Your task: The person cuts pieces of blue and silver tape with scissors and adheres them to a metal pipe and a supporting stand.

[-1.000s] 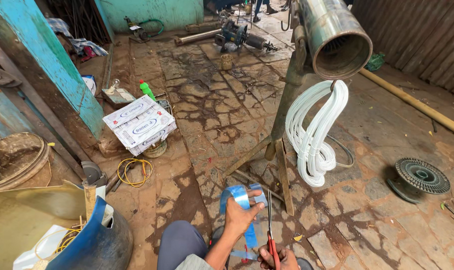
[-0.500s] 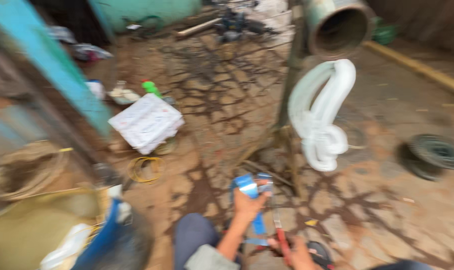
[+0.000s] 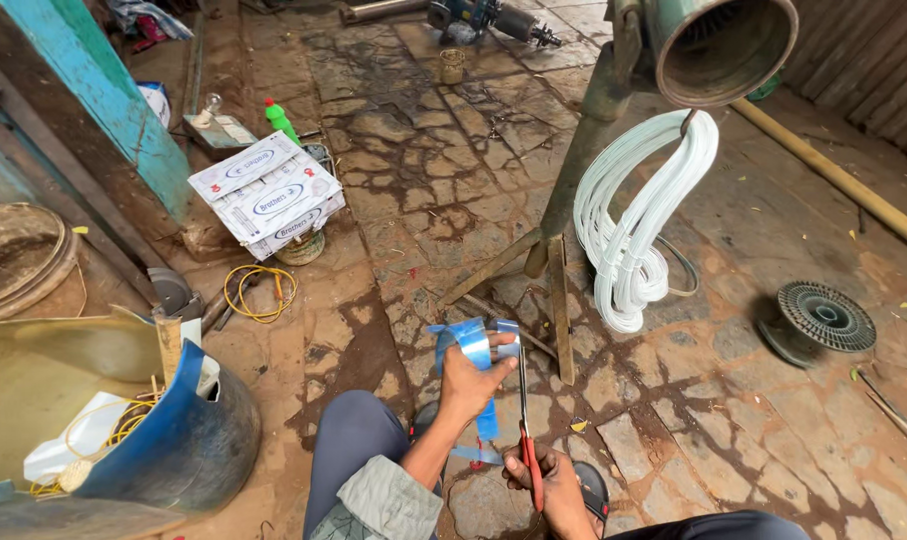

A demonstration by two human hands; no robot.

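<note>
Head view: the left hand (image 3: 471, 377) is clenched around a blue strip (image 3: 474, 350), a thin glossy sheet that loops above the fist and hangs down below it towards the floor. The right hand (image 3: 554, 485) grips the red handles of the scissors (image 3: 526, 425), whose blades point up and meet the strip's right edge just beside the left fingers. Both sit near, low in the middle of the scene, above the person's knees and a dark sandal. A cut piece of the blue sheet lies on the floor (image 3: 394, 150) between the two hands.

The strip looks light, thin and springy; it curls on its own and would likely buckle if pinched at a loose end. It also seems smooth, so a firm hold close to the cutting line, as the left hand has it, looks the sound place to take it. The cut edges may be sharp.

Far right, a coil (image 3: 634, 230) of white tubing hangs from a metal drum (image 3: 719, 45) on a stand. A round finned part (image 3: 819, 320) lies on the floor at right. At left are a white carton (image 3: 269, 195), a yellow wire loop (image 3: 259, 290) and a blue tub (image 3: 174, 440).
</note>
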